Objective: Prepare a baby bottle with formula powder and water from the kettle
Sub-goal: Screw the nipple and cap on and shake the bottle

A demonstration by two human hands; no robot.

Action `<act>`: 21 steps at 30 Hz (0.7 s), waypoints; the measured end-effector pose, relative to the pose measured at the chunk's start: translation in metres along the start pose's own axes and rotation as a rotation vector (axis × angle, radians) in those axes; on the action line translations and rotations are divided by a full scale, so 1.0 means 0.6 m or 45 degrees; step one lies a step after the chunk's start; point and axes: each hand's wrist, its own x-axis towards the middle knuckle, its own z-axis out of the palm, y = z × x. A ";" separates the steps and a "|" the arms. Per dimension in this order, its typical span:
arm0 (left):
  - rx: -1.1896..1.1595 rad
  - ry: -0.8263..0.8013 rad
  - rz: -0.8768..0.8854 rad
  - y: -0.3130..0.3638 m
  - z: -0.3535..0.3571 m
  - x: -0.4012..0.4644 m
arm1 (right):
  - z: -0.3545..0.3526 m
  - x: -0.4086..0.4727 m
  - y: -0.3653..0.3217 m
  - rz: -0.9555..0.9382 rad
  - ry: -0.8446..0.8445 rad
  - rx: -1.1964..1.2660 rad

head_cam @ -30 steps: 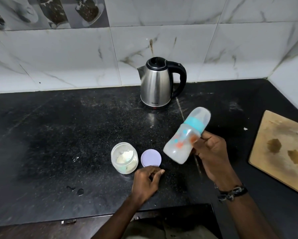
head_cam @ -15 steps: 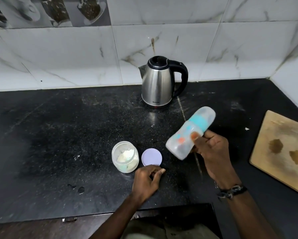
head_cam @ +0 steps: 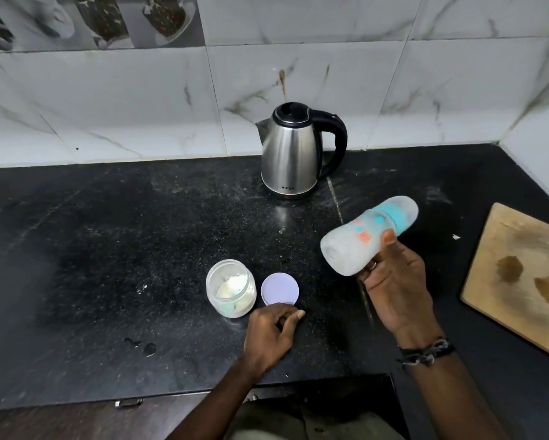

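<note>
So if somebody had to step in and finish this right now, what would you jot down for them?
Right hand: grips the capped baby bottle, tilted in the air above the counter, cap end pointing away.
Left hand: rests on the counter just in front of the lid, fingers loosely curled, holding nothing.
Formula jar: open, powder inside, beside its lid.
Kettle: upright at the back, lid down.
Done: the jar is open and the bottle looks cloudy inside, though its contents are unclear.
Left: check the mix, set the bottle down, close the jar.

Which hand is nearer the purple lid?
Left. The left hand rests on the counter just below the purple lid; the right hand holds the baby bottle off to its right.
</note>
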 end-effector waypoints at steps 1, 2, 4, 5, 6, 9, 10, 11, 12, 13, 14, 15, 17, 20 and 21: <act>0.006 0.003 0.002 0.000 0.000 0.000 | -0.003 0.002 -0.001 -0.006 0.012 -0.096; 0.004 0.004 0.008 -0.001 0.000 0.000 | -0.001 0.002 -0.004 -0.029 0.006 -0.234; -0.005 -0.004 0.013 -0.003 -0.001 0.001 | -0.002 0.001 -0.012 -0.066 -0.045 -0.359; -0.004 -0.004 0.015 -0.004 -0.001 0.001 | -0.004 0.000 -0.014 -0.076 -0.057 -0.304; 0.001 -0.002 0.017 -0.004 0.000 0.000 | -0.006 0.001 -0.015 -0.063 -0.048 -0.175; 0.008 0.004 0.023 -0.002 0.001 0.001 | -0.006 0.004 -0.017 -0.054 0.004 -0.101; 0.000 0.005 0.028 -0.002 0.000 0.002 | -0.005 0.004 -0.015 -0.061 0.008 -0.242; -0.009 0.003 0.034 -0.002 -0.001 0.002 | 0.000 0.000 -0.015 -0.068 -0.042 -0.370; -0.014 0.001 0.038 -0.003 -0.002 0.003 | 0.004 -0.004 -0.012 -0.055 -0.102 -0.429; -0.014 -0.001 0.042 -0.003 -0.003 0.002 | 0.003 -0.007 -0.008 -0.048 -0.147 -0.435; -0.008 -0.003 0.044 -0.003 -0.003 0.001 | 0.002 -0.008 -0.003 -0.038 -0.150 -0.351; -0.002 -0.002 0.039 -0.003 -0.002 0.001 | 0.002 -0.007 0.000 -0.007 -0.129 -0.184; -0.002 0.006 0.009 -0.002 0.000 0.000 | 0.000 -0.004 0.003 0.025 -0.083 -0.004; 0.001 0.016 0.029 -0.001 0.000 0.000 | -0.002 -0.001 -0.006 -0.022 -0.113 -0.370; 0.000 0.016 0.033 -0.001 -0.001 0.001 | -0.004 -0.001 -0.009 -0.028 -0.159 -0.443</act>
